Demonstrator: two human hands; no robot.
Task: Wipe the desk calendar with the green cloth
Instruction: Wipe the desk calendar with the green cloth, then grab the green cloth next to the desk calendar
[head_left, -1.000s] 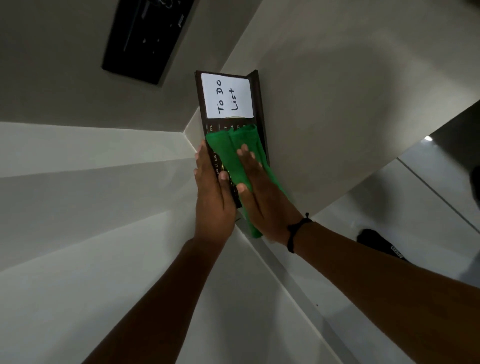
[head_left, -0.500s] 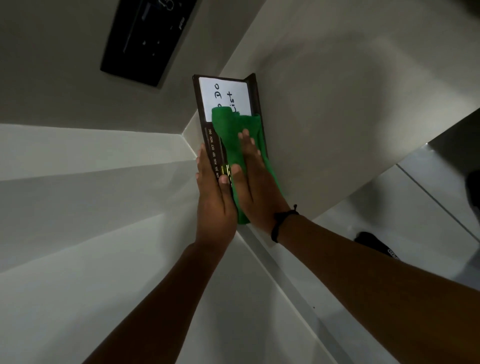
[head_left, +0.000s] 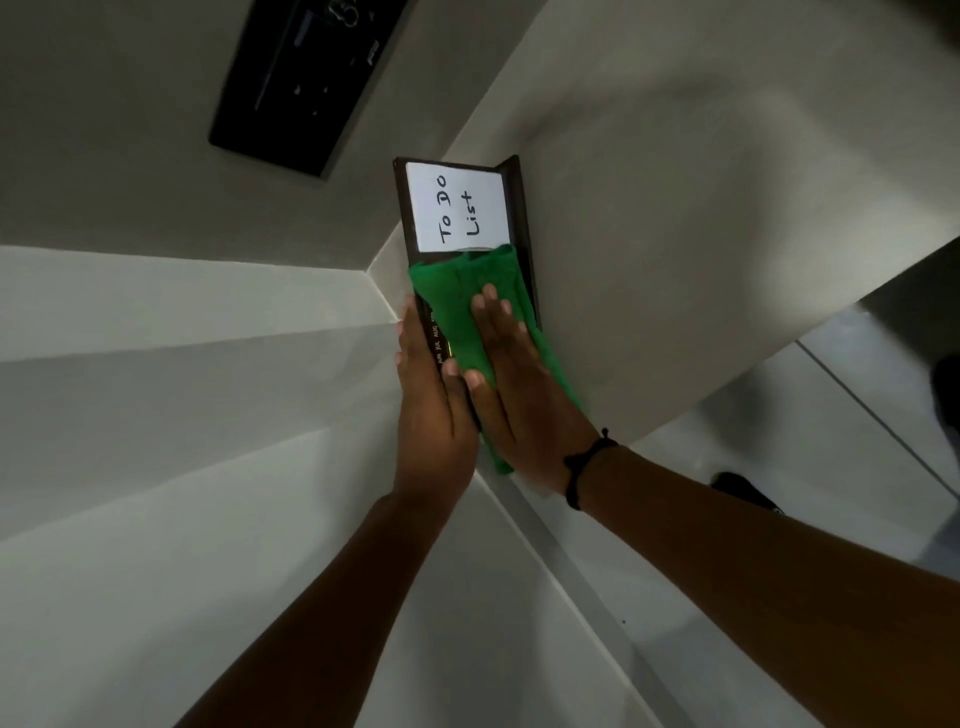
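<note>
The desk calendar (head_left: 457, 208) is a dark brown board with a white "To Do List" card at its far end and month labels along its left edge. It stands on the pale desk top (head_left: 675, 234). My left hand (head_left: 431, 400) grips its near left edge, thumb on the front face. My right hand (head_left: 514, 384) lies flat on the green cloth (head_left: 462, 291), pressing it against the calendar's lower half. The cloth covers most of the date area just below the white card and hangs out past my palm.
A black rectangular device (head_left: 306, 78) lies on the surface at the upper left. A pale wall and ledge (head_left: 182, 364) run along the left. Glossy floor tiles (head_left: 831, 441) and a dark shoe (head_left: 748, 493) show at the right.
My right hand pushed the cloth up over the white card half a second ago, then drew it back down below the card. My left hand stayed on the calendar's edge.
</note>
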